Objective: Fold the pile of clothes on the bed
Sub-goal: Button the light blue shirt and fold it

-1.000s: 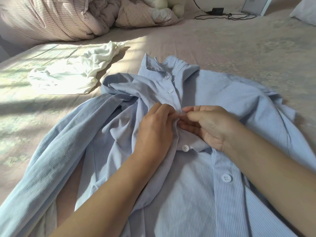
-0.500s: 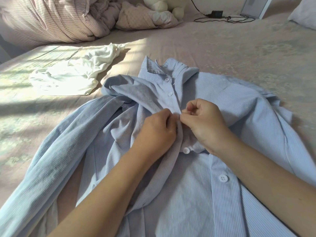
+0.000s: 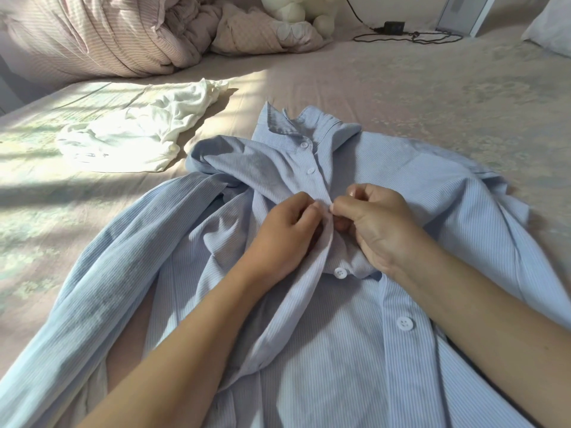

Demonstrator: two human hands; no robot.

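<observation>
Blue striped shirt point(image 3: 386, 186) lies face up across the bed point(image 3: 432, 88), collar away from me, long sleeve point(image 3: 102, 273) trailing off to my left. I've got both hands on the front placket, mid-chest. Left hand point(image 3: 284, 236) has its fingers curled, pinching the placket edge point(image 3: 309, 291) on its side. Right hand point(image 3: 377, 223) is curled too, thumb and forefinger pinching cloth right where the two edges meet. Fingertips of both hands nearly touching. Can't see the button or hole between them, fingers hide it.

Step, as I read it: doing up a button before folding. Two buttons near the collar point(image 3: 304, 145) point(image 3: 310, 170) look fastened. Two white buttons point(image 3: 340, 273) point(image 3: 404, 323) below my hands sit loose, the placket gaping beside them.

So the task is early. This shirt isn't folded yet, and a crumpled white garment point(image 3: 133, 131) waits well apart on the sunlit left of the bed.

Next move likely calls for pushing the button through, then either moving down to the next one or smoothing the front flat. The left front panel is bunched and twisted under my left wrist; it needs straightening or the fold will come out lumpy. The sleeve needs pulling in too.

Rumpled duvet point(image 3: 92, 35), plush toy point(image 3: 296, 10) and a charger cable point(image 3: 401, 34) lie at the far end.
</observation>
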